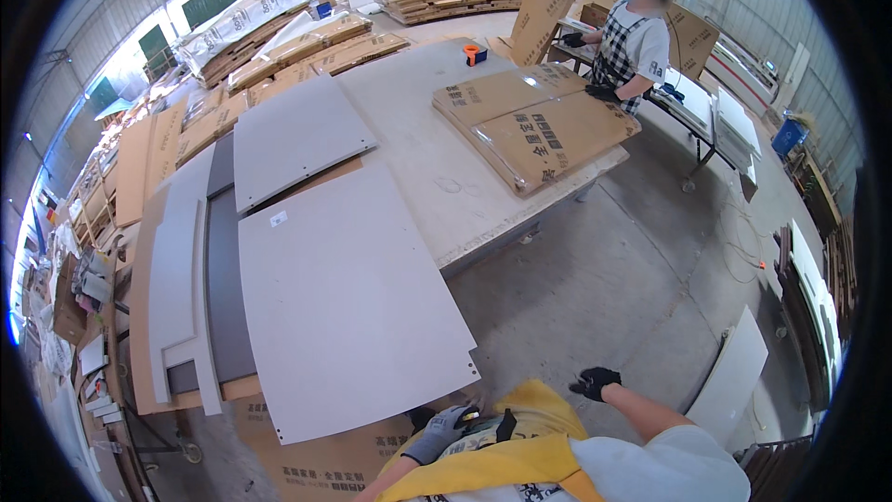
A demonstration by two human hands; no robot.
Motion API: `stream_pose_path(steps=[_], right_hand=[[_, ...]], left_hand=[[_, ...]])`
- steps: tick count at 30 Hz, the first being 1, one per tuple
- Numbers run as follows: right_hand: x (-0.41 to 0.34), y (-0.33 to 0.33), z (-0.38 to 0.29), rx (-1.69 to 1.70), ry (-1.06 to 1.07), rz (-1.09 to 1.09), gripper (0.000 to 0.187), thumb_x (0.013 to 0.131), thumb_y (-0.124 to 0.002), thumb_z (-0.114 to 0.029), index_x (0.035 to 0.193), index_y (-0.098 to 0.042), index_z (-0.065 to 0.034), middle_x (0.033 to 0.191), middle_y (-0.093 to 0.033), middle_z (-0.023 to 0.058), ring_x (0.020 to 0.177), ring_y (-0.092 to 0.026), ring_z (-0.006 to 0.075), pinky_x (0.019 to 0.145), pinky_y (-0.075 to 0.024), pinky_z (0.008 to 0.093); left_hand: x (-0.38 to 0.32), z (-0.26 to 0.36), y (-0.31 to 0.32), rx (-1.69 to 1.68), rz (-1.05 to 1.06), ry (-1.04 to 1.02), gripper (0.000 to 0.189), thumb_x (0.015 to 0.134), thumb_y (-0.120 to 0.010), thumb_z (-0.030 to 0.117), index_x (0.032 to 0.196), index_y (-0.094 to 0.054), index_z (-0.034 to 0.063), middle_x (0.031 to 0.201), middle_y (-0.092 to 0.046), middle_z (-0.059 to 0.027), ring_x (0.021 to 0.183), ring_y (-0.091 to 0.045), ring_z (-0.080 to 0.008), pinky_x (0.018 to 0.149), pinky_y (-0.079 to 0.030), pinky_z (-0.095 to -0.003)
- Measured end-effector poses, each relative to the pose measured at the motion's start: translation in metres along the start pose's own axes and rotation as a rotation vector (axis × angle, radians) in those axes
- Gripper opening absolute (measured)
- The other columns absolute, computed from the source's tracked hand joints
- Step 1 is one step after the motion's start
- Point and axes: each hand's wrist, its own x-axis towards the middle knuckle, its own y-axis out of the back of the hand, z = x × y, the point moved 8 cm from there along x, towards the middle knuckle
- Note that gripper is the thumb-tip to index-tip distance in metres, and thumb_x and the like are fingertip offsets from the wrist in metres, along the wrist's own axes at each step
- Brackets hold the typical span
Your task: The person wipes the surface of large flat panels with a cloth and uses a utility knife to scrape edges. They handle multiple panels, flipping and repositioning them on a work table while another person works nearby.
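My left hand [446,430], in a grey glove, is at my waist by the panel's near edge, closed around a small dark tool [470,416] with a yellow part; its kind is unclear. My right hand [596,383], in a black glove, hangs over the floor to the right with its fingers apart and nothing visible in it. Before me lies a large pale grey panel [348,300] with a small label, a notched corner and drilled holes. Beyond it is a second pale panel [300,139]. Under and left of them are a dark panel [233,286] and a pale cut-out panel [174,272].
Cardboard-wrapped packages [550,125] and an orange-and-blue tape dispenser [475,54] lie on the worktable [411,104]. A co-worker [631,35] in black gloves stands at its far right. A white panel [732,376] leans at right; a hose [728,251] lies on the floor.
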Motion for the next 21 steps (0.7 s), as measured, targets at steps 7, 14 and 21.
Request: stream_pose_path(steps=[7, 14, 21], right_hand=[[-0.081, 0.167, -0.213, 1.302, 0.655, -0.039, 0.024, 0.09, -0.059, -0.028, 0.087, -0.065, -0.0046, 0.086, -0.063, 0.0052, 0.079, -0.059, 0.0148, 0.072, -0.0492, 0.0296], [-0.24, 0.257, -0.307, 1.182, 1.828, -0.033, 0.021, 0.087, -0.059, -0.026, 0.087, -0.064, -0.0057, 0.089, -0.063, 0.008, 0.086, -0.06, 0.0227, 0.078, -0.0472, 0.0352], [-0.223, 0.284, -0.308, 1.153, 1.83, -0.035, 0.021, 0.087, -0.06, -0.026, 0.085, -0.064, -0.0056, 0.082, -0.062, 0.0073, 0.076, -0.058, 0.0202, 0.067, -0.0466, 0.0323]], left_hand=[[-0.011, 0.039, 0.056, -0.007, 0.108, 0.06, 0.04, 0.081, -0.06, 0.017, 0.12, -0.056, 0.0092, 0.114, -0.059, -0.0155, 0.106, -0.055, -0.0325, 0.092, -0.044, -0.0388], [0.006, 0.075, 0.101, -0.071, 0.253, -0.064, 0.043, 0.077, -0.059, 0.006, 0.119, -0.057, 0.0088, 0.113, -0.06, -0.0157, 0.101, -0.058, -0.0338, 0.089, -0.047, -0.0388], [-0.003, 0.079, 0.121, -0.044, 0.325, -0.018, 0.04, 0.079, -0.058, 0.008, 0.118, -0.059, 0.0101, 0.111, -0.061, -0.015, 0.1, -0.06, -0.0331, 0.086, -0.048, -0.0383]])
